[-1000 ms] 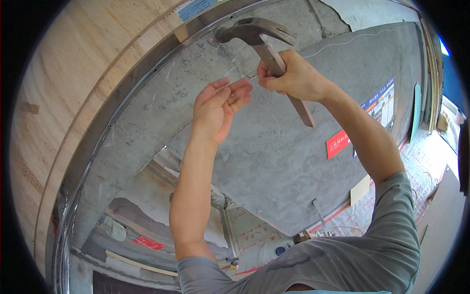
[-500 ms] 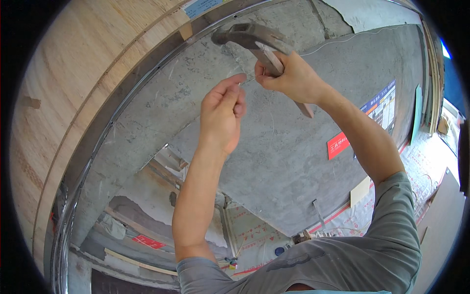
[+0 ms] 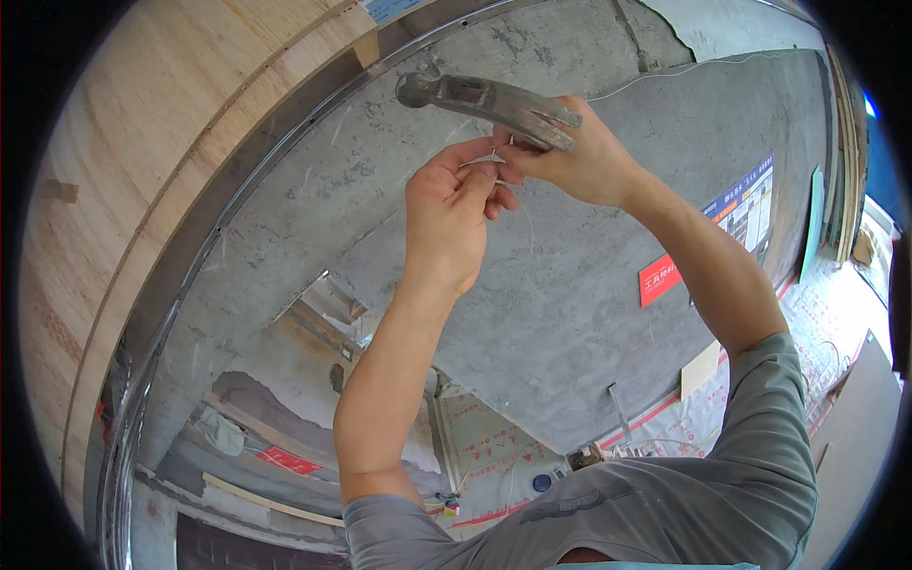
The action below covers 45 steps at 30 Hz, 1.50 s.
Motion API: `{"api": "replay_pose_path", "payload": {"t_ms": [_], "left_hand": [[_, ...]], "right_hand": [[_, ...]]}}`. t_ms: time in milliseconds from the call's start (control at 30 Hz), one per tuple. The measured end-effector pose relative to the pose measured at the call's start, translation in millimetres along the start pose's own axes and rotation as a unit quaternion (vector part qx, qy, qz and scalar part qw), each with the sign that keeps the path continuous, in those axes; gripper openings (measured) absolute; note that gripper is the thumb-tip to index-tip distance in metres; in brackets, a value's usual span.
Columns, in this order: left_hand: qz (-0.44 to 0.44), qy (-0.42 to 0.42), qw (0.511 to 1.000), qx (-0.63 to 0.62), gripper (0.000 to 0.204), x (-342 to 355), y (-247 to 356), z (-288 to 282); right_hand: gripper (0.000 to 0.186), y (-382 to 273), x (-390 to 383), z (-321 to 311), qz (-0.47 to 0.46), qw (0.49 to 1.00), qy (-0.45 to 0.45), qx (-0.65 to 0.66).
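Note:
A claw hammer [image 3: 499,104] is held in my right hand [image 3: 589,161], its worn metal head pointing left and the claw by my knuckles. Its handle is mostly hidden from this angle. Close beside it, my left hand [image 3: 449,214] is closed, thumb and fingers pinching a thin white string [image 3: 484,161]. A small, thin, nail-like piece [image 3: 494,151] shows at the fingertips, too fine to make out surely. The fingertips of both hands meet just under the hammer head, in front of a grey concrete wall [image 3: 532,313].
Plywood boarding [image 3: 142,142] edged by a metal track [image 3: 204,256] curves along the left and top. Red signs [image 3: 660,278] and a blue-white poster [image 3: 746,209] are on the wall. Boards [image 3: 841,161] lean at the far right. Printed sheeting [image 3: 484,442] covers the floor.
My left hand has moved right and up to meet the right hand's fingers. The hammer has swung in my grip, so its head lies flatter and its handle no longer shows below.

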State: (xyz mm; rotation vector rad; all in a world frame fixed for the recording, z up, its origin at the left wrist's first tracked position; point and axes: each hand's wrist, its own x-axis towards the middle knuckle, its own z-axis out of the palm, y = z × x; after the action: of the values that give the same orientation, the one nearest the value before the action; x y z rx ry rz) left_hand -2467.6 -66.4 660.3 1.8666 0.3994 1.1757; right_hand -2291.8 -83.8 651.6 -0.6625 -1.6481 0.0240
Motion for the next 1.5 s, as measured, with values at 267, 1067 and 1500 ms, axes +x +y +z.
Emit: {"api": "replay_pose_path", "payload": {"t_ms": [267, 1067, 1500], "left_hand": [[0.043, 0.024, 0.997, 0.058, 0.015, 3.0, -3.9, 1.1], [0.006, 0.027, 1.000, 0.002, 0.006, 18.2, -4.4, -16.3], [-0.016, 0.081, 0.995, -0.049, 0.004, 16.2, -9.6, -16.5]], "right_hand": [[0.021, -7.2, -1.6, -0.5, -0.008, 0.997, 0.004, -0.073], [0.033, 26.3, -29.3, 28.6, 0.326, 0.774, 0.033, 0.542], [0.011, 70.0, -58.0, 97.4, 0.125, 0.927, 0.290, 0.204]]}}
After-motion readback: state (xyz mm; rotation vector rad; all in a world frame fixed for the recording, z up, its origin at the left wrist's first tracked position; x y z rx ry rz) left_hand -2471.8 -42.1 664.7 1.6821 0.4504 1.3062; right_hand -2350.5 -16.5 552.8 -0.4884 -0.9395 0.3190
